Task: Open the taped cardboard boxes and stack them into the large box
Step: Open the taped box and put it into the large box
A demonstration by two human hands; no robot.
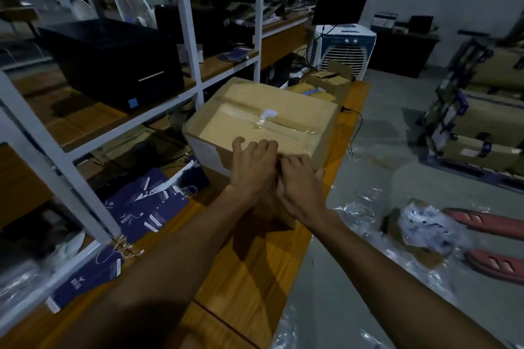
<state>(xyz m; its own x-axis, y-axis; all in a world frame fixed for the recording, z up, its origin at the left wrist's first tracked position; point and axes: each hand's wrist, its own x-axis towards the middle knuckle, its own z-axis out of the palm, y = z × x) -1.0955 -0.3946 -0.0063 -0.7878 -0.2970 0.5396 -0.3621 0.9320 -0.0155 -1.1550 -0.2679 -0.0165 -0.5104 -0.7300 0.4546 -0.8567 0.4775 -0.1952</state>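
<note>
We are early in the job, as far as we can judge. The cardboard box (pixel 263 119) sits on the wooden table (pixel 255 278), its top seam still covered by clear tape (pixel 283 126), flaps shut. Our left hand (pixel 252 164) curls over the near top edge, fingers bent on the cardboard. Our right hand (pixel 297 178) presses in beside it, fingertips pinched at the edge, probably picking at the tape end, though the dim light hides what they hold. The opening is not yet done and the stacking is all ahead; the large box is not plainly in view. The box stands close to the table's right edge, with the white shelving (pixel 192 45) hard by on the left. Behind it lie smaller cartons (pixel 326 82); the near tabletop is bare.
</note>
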